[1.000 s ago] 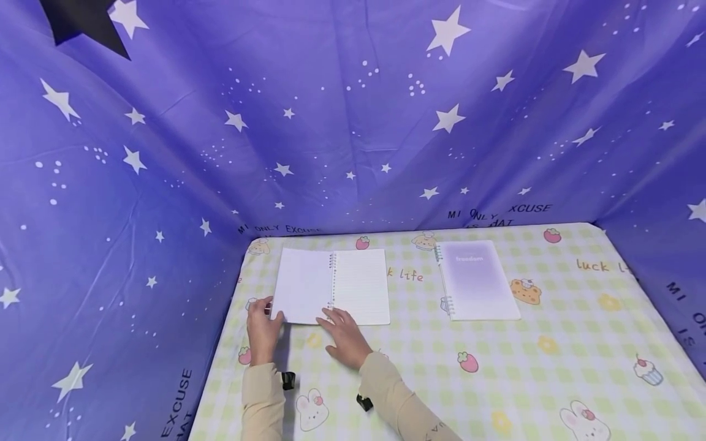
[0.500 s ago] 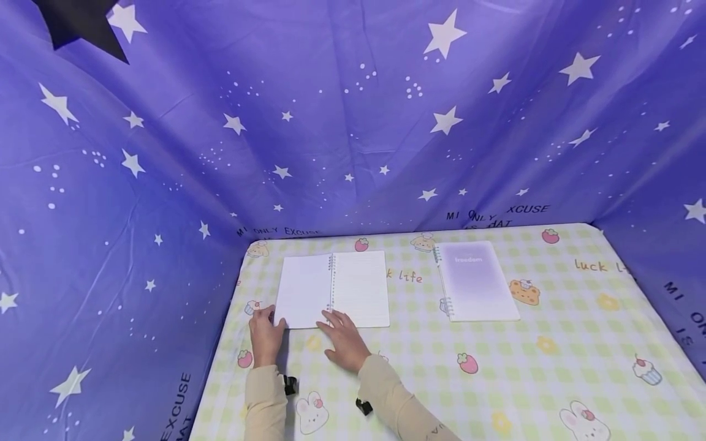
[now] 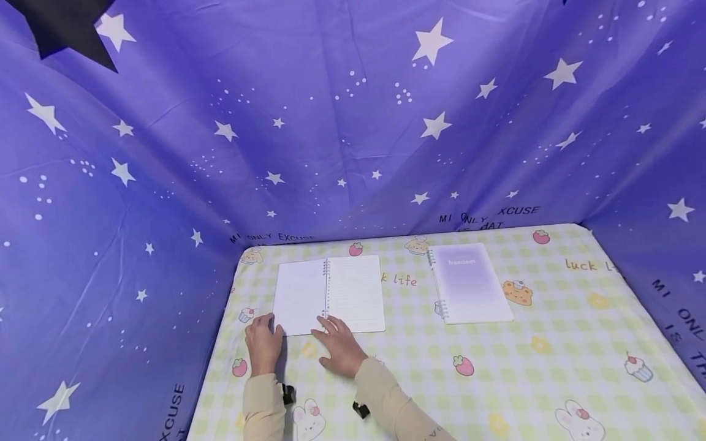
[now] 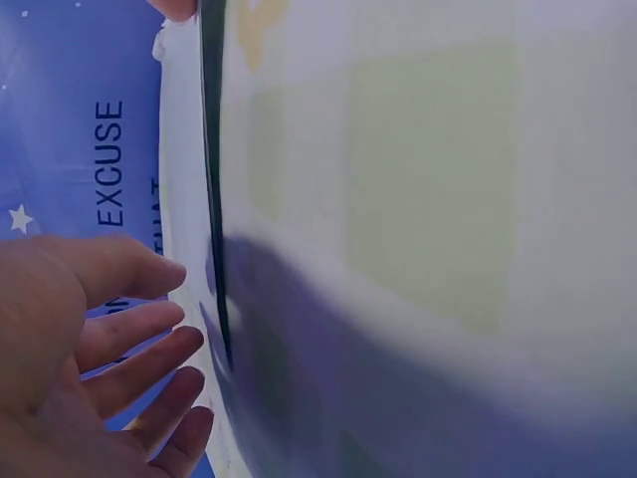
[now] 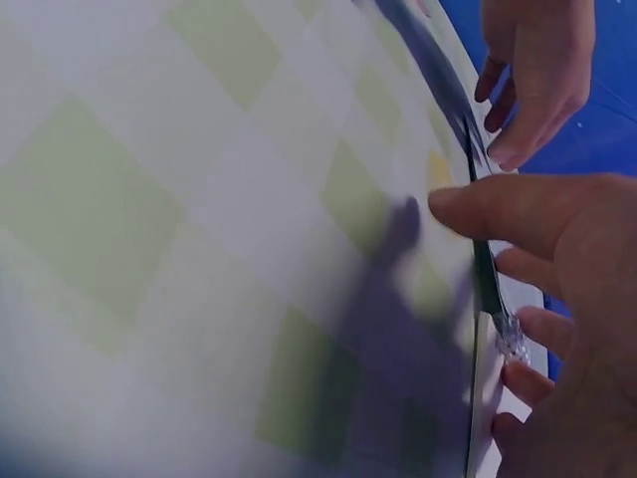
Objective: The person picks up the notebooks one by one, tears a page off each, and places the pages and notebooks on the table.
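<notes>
A spiral notebook (image 3: 358, 294) lies open at the table's far left, with a plain white left side (image 3: 300, 297) and a lined right page. At its lower left corner is my left hand (image 3: 263, 342); the left wrist view shows the thumb and fingers (image 4: 149, 334) loosely extended beside the notebook's edge. My right hand (image 3: 342, 352) rests at the bottom of the wire binding (image 3: 326, 312), its fingertips on the coil. In the right wrist view that hand's thumb (image 5: 498, 207) is stretched out, and the fingers touch near the coil (image 5: 512, 341).
A second spiral notebook (image 3: 473, 291), closed, with a purple "freedom" cover, lies to the right. A green-checked cloth (image 3: 419, 367) with cartoon prints covers the table. Purple star-printed curtains (image 3: 353, 147) stand behind and along both sides.
The notebook's left side has come down flat on the table, and my left hand's fingers have loosened at its corner. The right hand stays at the binding. The head view has shifted slightly.
</notes>
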`<action>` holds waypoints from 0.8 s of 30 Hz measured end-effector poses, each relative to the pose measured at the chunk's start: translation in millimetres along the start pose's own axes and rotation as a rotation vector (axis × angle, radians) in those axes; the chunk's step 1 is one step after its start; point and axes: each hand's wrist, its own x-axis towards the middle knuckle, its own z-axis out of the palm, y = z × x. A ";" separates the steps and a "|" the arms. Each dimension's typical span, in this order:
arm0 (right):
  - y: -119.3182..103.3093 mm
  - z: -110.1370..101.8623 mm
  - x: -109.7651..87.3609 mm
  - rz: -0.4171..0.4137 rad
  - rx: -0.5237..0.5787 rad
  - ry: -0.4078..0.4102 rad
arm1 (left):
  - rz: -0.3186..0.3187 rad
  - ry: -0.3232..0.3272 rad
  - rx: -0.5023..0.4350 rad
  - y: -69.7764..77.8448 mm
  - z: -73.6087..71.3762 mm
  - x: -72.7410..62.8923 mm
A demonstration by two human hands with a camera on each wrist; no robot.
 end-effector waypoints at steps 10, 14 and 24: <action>13.3 -14.8 3.6 -0.049 0.199 0.014 | 0.078 -0.001 -0.135 11.9 1.4 2.4; 17.1 -21.6 8.1 -0.068 0.225 0.076 | 0.131 -0.016 -0.153 22.6 6.1 2.6; 33.1 -35.5 2.8 -0.051 0.239 0.064 | 0.175 -0.125 -0.114 52.9 35.6 -7.3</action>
